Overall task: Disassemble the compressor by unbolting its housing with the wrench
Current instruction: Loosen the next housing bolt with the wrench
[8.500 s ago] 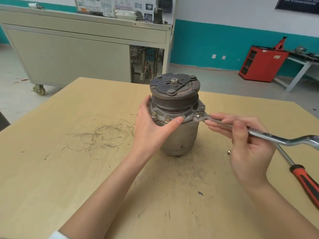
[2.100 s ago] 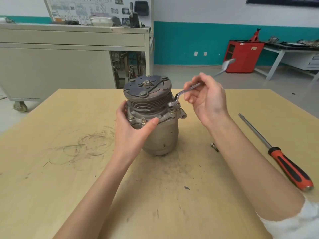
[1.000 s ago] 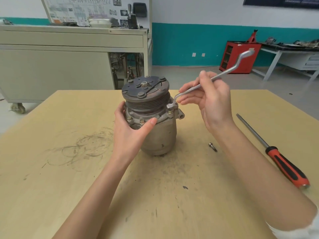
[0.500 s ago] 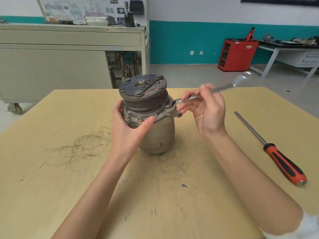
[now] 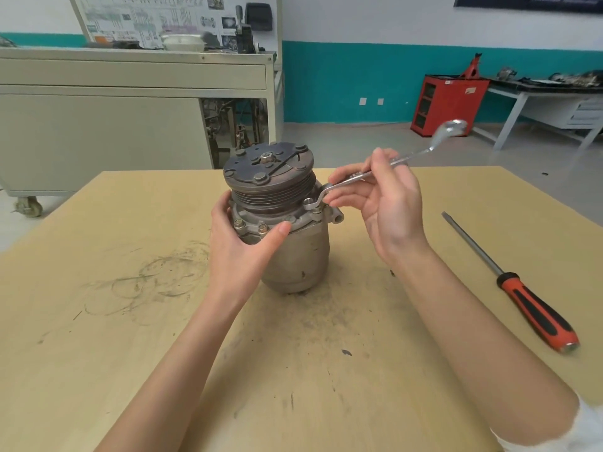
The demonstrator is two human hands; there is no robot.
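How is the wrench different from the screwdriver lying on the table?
The wrench is all shiny silver metal with bent ends; the screwdriver has a straight shaft and an orange-and-black handle. The wrench is tilted up off the table, held by the right hand, with one end on the compressor; the screwdriver lies flat on the table with no hand on it. Both are long, thin tools with metal parts.

Taken from a single wide-angle camera worn on the head. Aimed forward and down over the near edge of the table (image 5: 98, 337). Set close to the compressor (image 5: 295, 256), framed near the centre. Opened wide enough to reach the far workshop wall (image 5: 359, 79).
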